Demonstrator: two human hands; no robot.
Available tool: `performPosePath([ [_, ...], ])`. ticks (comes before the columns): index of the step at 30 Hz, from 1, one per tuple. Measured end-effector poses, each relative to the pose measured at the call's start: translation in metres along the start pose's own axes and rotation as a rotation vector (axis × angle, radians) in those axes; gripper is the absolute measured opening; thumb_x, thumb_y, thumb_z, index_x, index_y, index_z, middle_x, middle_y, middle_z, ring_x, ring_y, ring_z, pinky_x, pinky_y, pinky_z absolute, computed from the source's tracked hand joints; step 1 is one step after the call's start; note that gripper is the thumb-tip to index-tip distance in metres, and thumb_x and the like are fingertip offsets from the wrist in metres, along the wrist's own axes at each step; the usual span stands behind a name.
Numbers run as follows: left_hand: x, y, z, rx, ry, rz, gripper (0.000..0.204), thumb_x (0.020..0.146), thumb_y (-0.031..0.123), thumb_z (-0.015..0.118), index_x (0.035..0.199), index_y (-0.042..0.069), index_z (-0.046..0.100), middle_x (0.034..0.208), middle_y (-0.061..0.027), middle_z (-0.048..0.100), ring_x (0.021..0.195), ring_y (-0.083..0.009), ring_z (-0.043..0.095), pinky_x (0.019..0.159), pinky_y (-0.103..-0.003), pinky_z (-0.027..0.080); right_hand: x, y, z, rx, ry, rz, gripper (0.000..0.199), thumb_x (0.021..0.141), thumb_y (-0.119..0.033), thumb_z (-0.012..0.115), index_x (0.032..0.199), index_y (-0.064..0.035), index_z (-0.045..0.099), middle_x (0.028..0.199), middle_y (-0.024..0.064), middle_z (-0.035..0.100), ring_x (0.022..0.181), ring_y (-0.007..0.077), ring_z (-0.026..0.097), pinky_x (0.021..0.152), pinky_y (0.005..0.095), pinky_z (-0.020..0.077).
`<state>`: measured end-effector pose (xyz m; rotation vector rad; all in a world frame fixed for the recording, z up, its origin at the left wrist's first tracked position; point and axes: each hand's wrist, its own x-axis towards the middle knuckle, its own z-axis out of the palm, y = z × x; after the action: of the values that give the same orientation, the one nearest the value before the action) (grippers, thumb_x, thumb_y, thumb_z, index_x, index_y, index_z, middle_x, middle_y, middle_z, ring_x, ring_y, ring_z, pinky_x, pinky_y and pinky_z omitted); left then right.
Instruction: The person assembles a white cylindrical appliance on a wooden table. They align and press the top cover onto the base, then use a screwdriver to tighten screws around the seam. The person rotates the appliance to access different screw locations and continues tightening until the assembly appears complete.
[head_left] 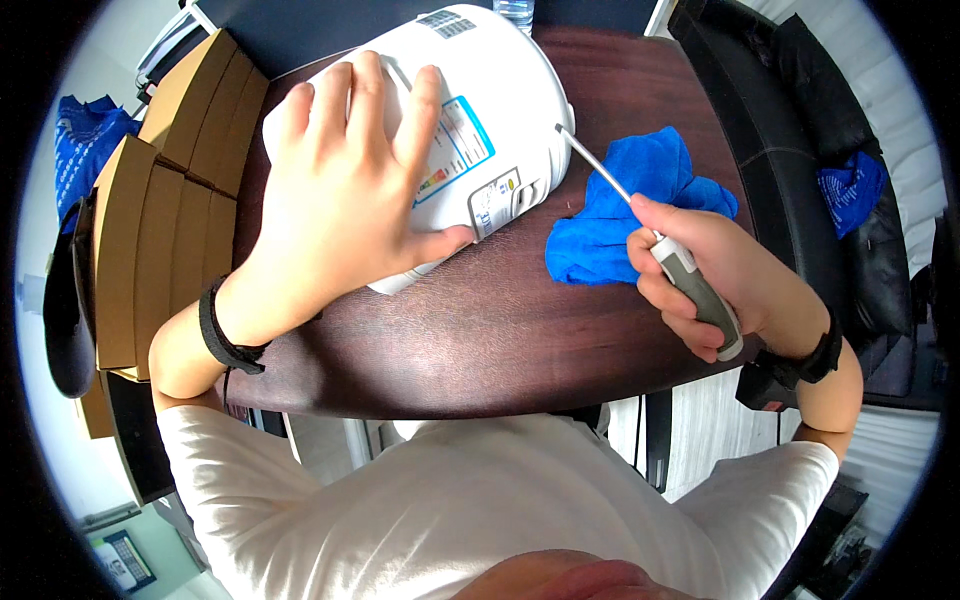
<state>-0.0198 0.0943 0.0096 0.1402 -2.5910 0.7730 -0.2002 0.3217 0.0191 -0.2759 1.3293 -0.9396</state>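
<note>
A white, rounded appliance (490, 75) with labels on its side lies on the dark wooden table. Across its upper surface my left hand (345, 175) is spread flat, fingers apart, the thumb near a label. My right hand (690, 265) is wrapped round the grey-and-white handle of a screwdriver (604, 170). Its metal shaft points up and left, and the tip is at the appliance's right-hand end; whether it touches cannot be made out. Beneath the shaft a crumpled blue cloth (640, 200) rests on the table, close to my right hand.
Cardboard boxes (150, 250) are stacked along the table's left side. A clear bottle or cup (514, 12) stands behind the appliance. Past the right edge is a black leather sofa (800, 190) with a blue bag-like item (852, 192) on it. The table's curved front edge (450, 410) is close to my body.
</note>
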Motion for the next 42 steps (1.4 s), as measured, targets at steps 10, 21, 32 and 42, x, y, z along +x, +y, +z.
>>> performPosePath([
  [10, -0.010, 0.008, 0.011, -0.023, 0.036, 0.062, 0.097, 0.060, 0.056, 0.076, 0.136, 0.005, 0.047, 0.127, -0.0268, 0.048, 0.109, -0.0387, 0.049, 0.094, -0.050, 0.037, 0.020, -0.004, -0.015, -0.097, -0.046, 0.054, 0.047, 0.100, -0.050, 0.034, 0.079, -0.0100, 0.044, 0.051, 0.0042, 0.047, 0.031, 0.0167, 0.047, 0.029, 0.0341, 0.0437],
  [21, 0.027, -0.068, 0.030, -0.644, -0.160, -0.180, 0.097, 0.070, 0.054, 0.076, 0.141, -0.002, 0.041, 0.130, -0.0294, 0.051, 0.124, -0.0377, 0.050, 0.103, -0.042, 0.042, 0.036, -0.007, -0.011, -0.085, 0.022, -0.056, 0.048, 0.101, -0.050, 0.033, 0.076, -0.0102, 0.044, 0.050, 0.0027, 0.047, 0.029, 0.0148, 0.046, 0.027, 0.0312, 0.0414],
  [32, 0.031, -0.062, 0.029, -0.525, -0.231, -0.052, 0.104, 0.069, 0.054, 0.076, 0.141, -0.009, 0.035, 0.139, -0.0331, 0.041, 0.126, -0.0437, 0.047, 0.107, -0.041, 0.038, 0.027, -0.029, -0.010, -0.133, 0.103, 0.032, 0.047, 0.100, -0.049, 0.038, 0.072, -0.0116, 0.047, 0.047, 0.0014, 0.046, 0.028, 0.0115, 0.044, 0.026, 0.0272, 0.0403],
  [42, 0.032, -0.057, 0.025, -0.433, -0.276, -0.069, 0.092, 0.073, 0.038, 0.067, 0.146, -0.004, 0.029, 0.142, -0.0345, 0.036, 0.130, -0.0450, 0.041, 0.111, -0.042, 0.033, 0.040, -0.030, -0.008, -0.475, 0.265, -0.091, 0.042, 0.100, -0.047, 0.038, 0.082, -0.0086, 0.042, 0.054, 0.0029, 0.045, 0.036, 0.0140, 0.045, 0.031, 0.0325, 0.0389],
])
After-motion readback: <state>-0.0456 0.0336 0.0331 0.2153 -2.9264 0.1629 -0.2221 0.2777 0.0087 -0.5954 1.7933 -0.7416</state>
